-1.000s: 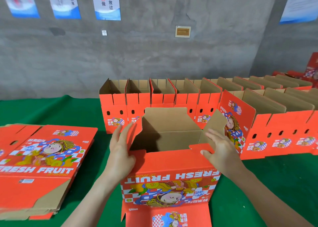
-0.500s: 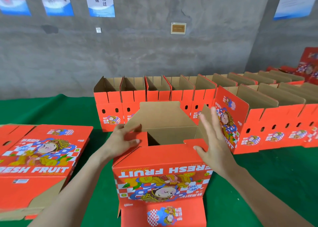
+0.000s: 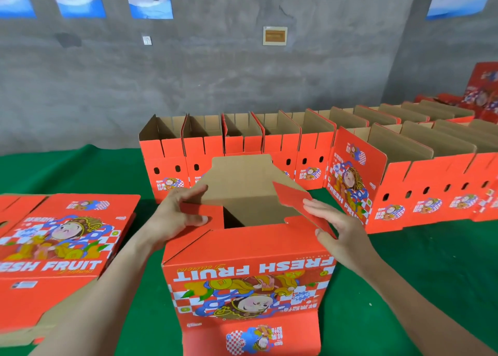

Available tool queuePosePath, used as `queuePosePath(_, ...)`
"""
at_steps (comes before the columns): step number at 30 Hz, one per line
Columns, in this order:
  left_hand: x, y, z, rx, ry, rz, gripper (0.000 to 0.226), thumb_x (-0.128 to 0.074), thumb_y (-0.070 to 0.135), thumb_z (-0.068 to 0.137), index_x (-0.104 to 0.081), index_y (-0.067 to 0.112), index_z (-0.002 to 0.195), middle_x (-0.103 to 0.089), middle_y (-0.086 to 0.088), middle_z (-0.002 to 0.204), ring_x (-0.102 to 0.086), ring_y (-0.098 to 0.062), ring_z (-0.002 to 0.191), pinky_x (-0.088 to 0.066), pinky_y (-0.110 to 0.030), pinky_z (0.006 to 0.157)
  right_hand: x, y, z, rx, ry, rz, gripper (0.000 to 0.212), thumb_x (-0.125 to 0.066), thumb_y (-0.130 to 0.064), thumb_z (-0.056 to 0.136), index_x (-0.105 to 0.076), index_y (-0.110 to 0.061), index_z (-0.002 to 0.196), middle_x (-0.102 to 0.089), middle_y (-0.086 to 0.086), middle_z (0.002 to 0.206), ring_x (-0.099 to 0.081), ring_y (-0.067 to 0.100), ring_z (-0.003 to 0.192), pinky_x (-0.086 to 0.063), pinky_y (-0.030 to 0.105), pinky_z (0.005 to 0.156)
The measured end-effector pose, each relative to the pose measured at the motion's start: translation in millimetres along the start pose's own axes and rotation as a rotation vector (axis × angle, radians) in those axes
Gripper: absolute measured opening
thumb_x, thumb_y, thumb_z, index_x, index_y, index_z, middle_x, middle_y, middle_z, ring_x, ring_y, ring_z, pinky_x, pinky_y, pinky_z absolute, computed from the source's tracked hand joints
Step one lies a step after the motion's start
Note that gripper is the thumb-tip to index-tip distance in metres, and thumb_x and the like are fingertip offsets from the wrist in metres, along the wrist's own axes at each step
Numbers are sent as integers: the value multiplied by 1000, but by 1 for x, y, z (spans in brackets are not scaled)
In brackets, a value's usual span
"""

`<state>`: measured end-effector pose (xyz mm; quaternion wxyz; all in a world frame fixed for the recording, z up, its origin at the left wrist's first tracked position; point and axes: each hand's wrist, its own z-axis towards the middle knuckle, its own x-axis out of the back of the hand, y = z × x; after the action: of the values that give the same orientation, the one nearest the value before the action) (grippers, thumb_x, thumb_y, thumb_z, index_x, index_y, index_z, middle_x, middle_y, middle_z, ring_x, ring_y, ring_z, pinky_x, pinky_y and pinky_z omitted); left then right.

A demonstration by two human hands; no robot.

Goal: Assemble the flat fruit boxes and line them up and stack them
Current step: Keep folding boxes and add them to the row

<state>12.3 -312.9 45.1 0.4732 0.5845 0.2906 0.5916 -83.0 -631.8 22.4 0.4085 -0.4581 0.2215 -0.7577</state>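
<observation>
An orange "FRESH FRUIT" box [image 3: 248, 277] stands opened up on the green table [image 3: 417, 269] right in front of me, print upside down, top open. My left hand [image 3: 175, 215] pinches the box's left side flap, thumb on top, folding it inward. My right hand [image 3: 336, 226] presses with straight fingers on the right side flap [image 3: 293, 198], which leans in over the opening. The brown far flap [image 3: 242, 175] stands upright behind them.
A stack of flat unfolded boxes [image 3: 59, 242] lies at the left. Two rows of assembled open boxes [image 3: 269, 142] run from centre back to the far right, one [image 3: 353, 183] turned with its printed face toward me. A grey concrete wall with posters stands behind.
Both side flaps have come down inward over the opening. My right hand moved from the box's outer side onto the right flap; my left hand now pinches the left flap.
</observation>
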Motion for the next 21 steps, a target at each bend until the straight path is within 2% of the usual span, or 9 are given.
queuePosePath(4, 0, -2, -4, 11, 13, 12, 70, -75, -8, 71, -54, 25, 130, -45, -1, 124, -46, -12, 115, -32, -8, 93, -1, 5, 0, 17, -102, -46, 35, -68, 5, 80, -71, -16, 107, -62, -13, 121, -43, 1, 129, -29, 19, 108)
queuePosePath(7, -3, -2, -7, -20, 29, 9, 66, -74, -7, 72, -57, 26, 127, -44, 0, 125, -46, -8, 112, -30, -12, 98, -4, 5, 6, 41, -51, -88, 14, -69, 0, 83, -76, -10, 90, -69, -7, 107, -51, 11, 121, -36, 29, 105)
queuePosePath(10, -6, -4, -8, -107, 52, 1, 57, -73, -12, 71, -60, 18, 119, -52, -1, 121, -51, 6, 101, -34, 0, 88, -6, 4, 22, 51, 29, -147, 12, -68, -2, 83, -73, -2, 72, -73, 3, 82, -64, 20, 93, -47, 34, 87)
queuePosePath(12, -8, -7, -8, -120, 78, -21, 48, -71, -15, 71, -61, 12, 110, -61, -2, 113, -55, 2, 98, -37, 0, 82, -9, 3, 30, 47, 63, -189, 20, -68, -6, 85, -68, 2, 66, -68, 10, 68, -61, 19, 69, -45, 25, 70)
queuePosePath(14, -7, -9, -8, -111, 104, -71, 35, -69, -16, 73, -62, 10, 95, -69, 5, 101, -60, -4, 93, -44, -5, 76, -15, 2, 33, 52, 111, -189, 24, -65, -8, 87, -65, 2, 65, -63, 10, 61, -52, 17, 56, -35, 14, 59)
queuePosePath(16, -7, -11, -8, -90, 143, -113, 25, -65, -15, 77, -60, 10, 79, -72, 1, 95, -64, -13, 91, -51, -18, 76, -18, 2, 34, 42, 148, -156, 24, -63, -9, 89, -65, 0, 66, -62, 8, 60, -54, 20, 57, -36, 16, 57)
queuePosePath(18, -9, -11, -7, -54, 185, -116, 24, -59, -14, 82, -58, 7, 70, -68, -5, 98, -63, -24, 94, -52, -28, 81, -17, 3, 34, 20, 155, -115, 22, -61, -9, 90, -67, -4, 70, -65, 5, 64, -58, 13, 59, -41, 20, 59)
queuePosePath(21, -13, -7, -8, -1, 184, -319, 23, -50, -7, 87, -55, 4, 68, -66, -5, 87, -59, -22, 88, -51, -21, 75, -15, 1, 30, 25, 129, -89, 18, -60, -3, 90, -67, -5, 73, -68, 5, 68, -52, -1, 49, -34, 7, 50)
